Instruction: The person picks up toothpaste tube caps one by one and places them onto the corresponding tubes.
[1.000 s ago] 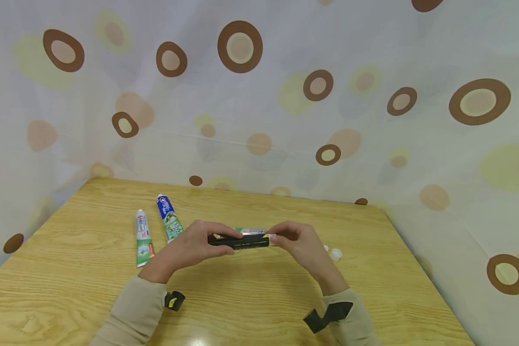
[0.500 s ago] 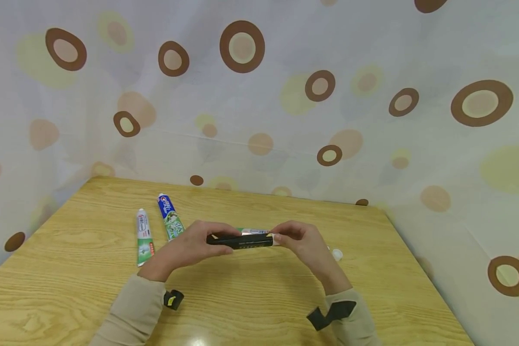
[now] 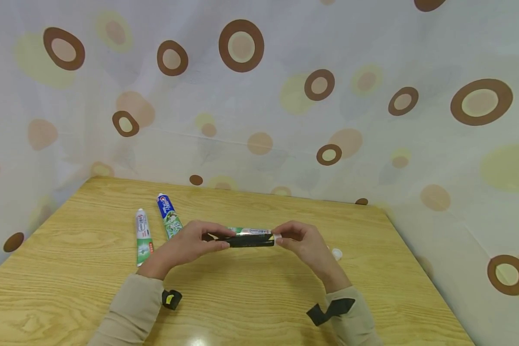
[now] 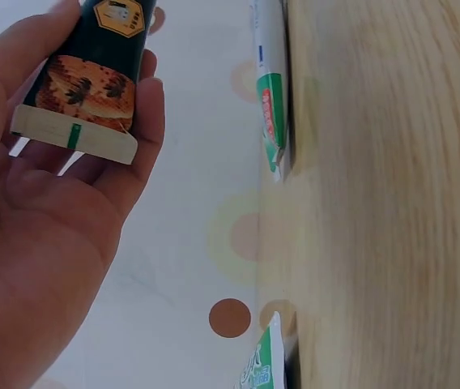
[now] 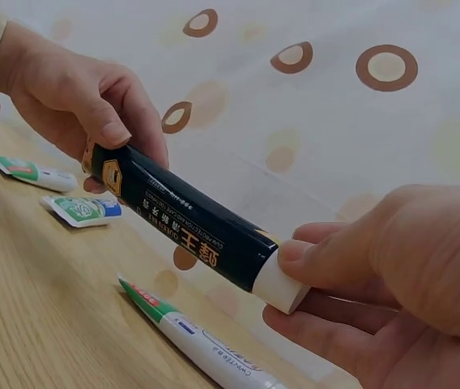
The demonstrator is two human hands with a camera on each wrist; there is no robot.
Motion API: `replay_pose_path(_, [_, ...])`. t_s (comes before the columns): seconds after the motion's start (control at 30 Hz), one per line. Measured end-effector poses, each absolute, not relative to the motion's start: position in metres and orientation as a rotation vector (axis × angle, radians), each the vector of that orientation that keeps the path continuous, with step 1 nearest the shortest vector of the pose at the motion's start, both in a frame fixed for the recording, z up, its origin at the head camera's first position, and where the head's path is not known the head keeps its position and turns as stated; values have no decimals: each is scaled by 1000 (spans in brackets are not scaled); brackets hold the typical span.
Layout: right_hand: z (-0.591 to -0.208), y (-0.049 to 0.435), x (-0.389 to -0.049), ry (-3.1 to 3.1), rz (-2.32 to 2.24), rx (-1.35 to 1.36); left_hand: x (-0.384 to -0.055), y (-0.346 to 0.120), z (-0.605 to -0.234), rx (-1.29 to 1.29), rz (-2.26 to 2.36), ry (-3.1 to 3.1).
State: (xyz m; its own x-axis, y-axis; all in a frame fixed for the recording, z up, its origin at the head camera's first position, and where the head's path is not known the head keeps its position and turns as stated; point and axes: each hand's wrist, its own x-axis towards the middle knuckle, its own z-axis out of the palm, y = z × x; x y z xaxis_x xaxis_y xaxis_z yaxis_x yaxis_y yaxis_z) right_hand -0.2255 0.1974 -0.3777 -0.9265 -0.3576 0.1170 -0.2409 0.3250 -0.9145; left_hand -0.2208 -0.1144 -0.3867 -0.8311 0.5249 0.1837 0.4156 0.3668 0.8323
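A black toothpaste tube [image 3: 251, 243] lies level above the table, between both hands. My left hand [image 3: 188, 246] holds its flat crimped end; in the left wrist view that pale end [image 4: 76, 134] rests between thumb and fingers. At the other end, my right hand [image 3: 303, 244] pinches the white cap [image 5: 278, 284] between thumb and fingers. The cap sits against the tube's shoulder; whether it is threaded on cannot be told. Just behind the black tube, a white and green toothpaste tube [image 3: 255, 231] lies on the table, partly hidden.
To the left, a white and green tube [image 3: 143, 238] and a blue and green tube [image 3: 170, 216] lie on the wooden table [image 3: 251, 307]. A loose white cap [image 3: 337, 253] lies right of my right hand, with another small white piece beside it. A patterned curtain [image 3: 259, 105] hangs behind.
My left hand's fingertips have slid slightly left along the black tube, baring more of it. The tube looks turned a little about its length. My right hand stays at the cap, slightly further right.
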Motion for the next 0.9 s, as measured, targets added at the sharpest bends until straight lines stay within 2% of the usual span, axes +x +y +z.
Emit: replay_pose_path(0.9, [-410,195,-236,2654,-1442,-562,-235,-104,-408,890,1234,2612])
